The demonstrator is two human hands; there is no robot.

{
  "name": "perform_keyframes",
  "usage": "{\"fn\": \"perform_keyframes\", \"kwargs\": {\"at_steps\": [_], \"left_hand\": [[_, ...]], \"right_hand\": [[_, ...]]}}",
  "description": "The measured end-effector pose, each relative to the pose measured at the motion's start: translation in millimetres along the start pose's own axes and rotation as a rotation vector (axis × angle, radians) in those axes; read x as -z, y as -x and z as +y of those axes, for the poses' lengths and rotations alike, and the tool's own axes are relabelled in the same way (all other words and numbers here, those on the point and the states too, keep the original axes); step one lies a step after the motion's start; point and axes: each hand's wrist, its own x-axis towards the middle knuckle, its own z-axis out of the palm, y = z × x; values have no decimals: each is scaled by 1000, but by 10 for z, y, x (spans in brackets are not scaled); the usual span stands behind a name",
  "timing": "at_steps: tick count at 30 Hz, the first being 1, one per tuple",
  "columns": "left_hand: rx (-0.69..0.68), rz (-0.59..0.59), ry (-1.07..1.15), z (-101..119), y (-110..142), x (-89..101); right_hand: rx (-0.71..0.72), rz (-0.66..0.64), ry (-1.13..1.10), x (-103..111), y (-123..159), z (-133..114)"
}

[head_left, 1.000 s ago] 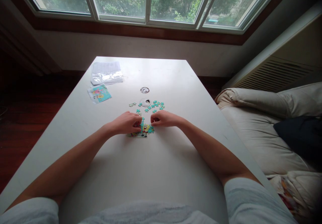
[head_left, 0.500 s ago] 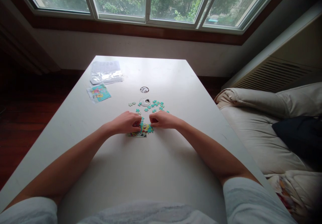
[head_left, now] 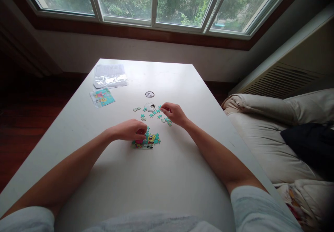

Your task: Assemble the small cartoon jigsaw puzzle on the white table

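Observation:
A partly joined jigsaw puzzle (head_left: 151, 139) with a yellow cartoon figure lies flat in front of me. My left hand (head_left: 132, 130) rests over its left side, fingers curled and thumb bent in. Whatever those fingertips may grip is hidden. Farther out, my right hand (head_left: 174, 113) reaches into the loose pieces, thumb and fingertips pinched at a teal puzzle piece (head_left: 160, 106). Several other loose puzzle pieces (head_left: 154, 112) are scattered between the hands and beyond the puzzle.
Two round fittings, a nearer ring (head_left: 147, 109) and a farther disc (head_left: 149, 94), sit in the white table (head_left: 167, 183). At the far left lie a picture card (head_left: 102, 97) and a clear plastic packet (head_left: 111, 75). A beige sofa (head_left: 250, 134) stands to the right.
My right hand has left the puzzle's right edge and moved away from me to the loose pieces. My left hand stays at the puzzle's left side.

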Motion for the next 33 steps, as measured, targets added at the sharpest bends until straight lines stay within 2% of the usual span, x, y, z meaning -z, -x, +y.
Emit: {"fn": "perform_keyframes", "kwargs": {"at_steps": [2,5,7,9,11,14,19,24,28,30,33], "left_hand": [[20,83,-9,-63,-21,-23],[95,339,-69,-242,-65,-87],[161,504,-149,-391,-90,-144],[221,576,-203,-526,-109,-205],[254,569,-225,-619,-125,-264],[252,497,-239,-659,-148,-324],[152,418,-220,-578,-171,-317],[68,461,-114,-548,-168,-301],[111,540,-96,-570,-176,-323],[131,509,-123,-576,-185,-341],[136,423,-168,-568,-198,-361]], "right_hand": [[-36,87,66,26,-36,182],[-79,134,178,21,-49,407],[-81,103,238,-20,-37,494],[-51,28,278,-77,-20,530],[-3,-55,289,-132,-9,534],[87,-135,235,-182,-15,515],[184,-162,-29,-176,-33,444],[61,-208,-306,-145,-2,315],[-32,-170,-387,-164,6,262],[-48,-137,-362,-191,7,260],[-29,-178,-388,-230,17,254]]}}
